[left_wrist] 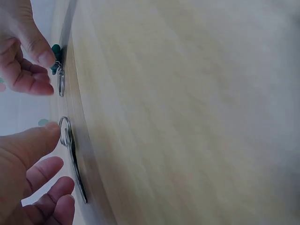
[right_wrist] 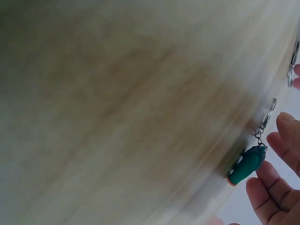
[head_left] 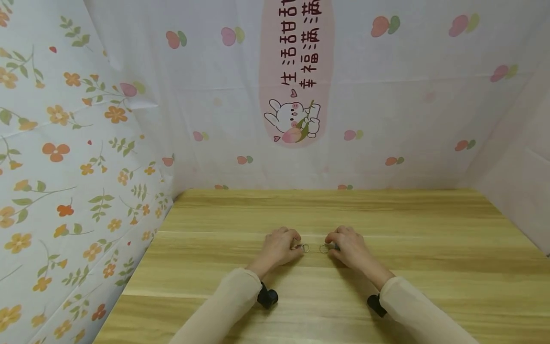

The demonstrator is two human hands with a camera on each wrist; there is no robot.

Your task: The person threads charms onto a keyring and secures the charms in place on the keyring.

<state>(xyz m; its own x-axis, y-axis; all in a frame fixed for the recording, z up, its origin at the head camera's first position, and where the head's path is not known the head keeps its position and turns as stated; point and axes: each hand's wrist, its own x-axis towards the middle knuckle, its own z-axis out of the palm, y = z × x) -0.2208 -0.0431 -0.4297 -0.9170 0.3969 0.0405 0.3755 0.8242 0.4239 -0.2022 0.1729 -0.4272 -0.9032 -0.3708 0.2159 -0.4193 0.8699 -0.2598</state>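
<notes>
Near the middle of the table (head_left: 309,301), my left hand (head_left: 279,244) and right hand (head_left: 349,244) face each other, a small gap apart. In the left wrist view, a metal ring with a long thin metal piece (left_wrist: 76,169), perhaps a key seen edge-on, lies by my left thumb. That thumb is close to the ring; contact is unclear. Beside my right fingers, in the right wrist view, lies a keychain with a green charm (right_wrist: 248,165), a short chain and a split ring (right_wrist: 270,112). Both hands have loosely bent fingers around these things, without a visible pinch.
White cloth with a fruit print (head_left: 215,110) hangs behind the table, and flower-patterned cloth (head_left: 86,191) hangs at the left. Dark wrist devices (head_left: 268,296) sit under both sleeves. The wooden tabletop extends on both sides of the hands.
</notes>
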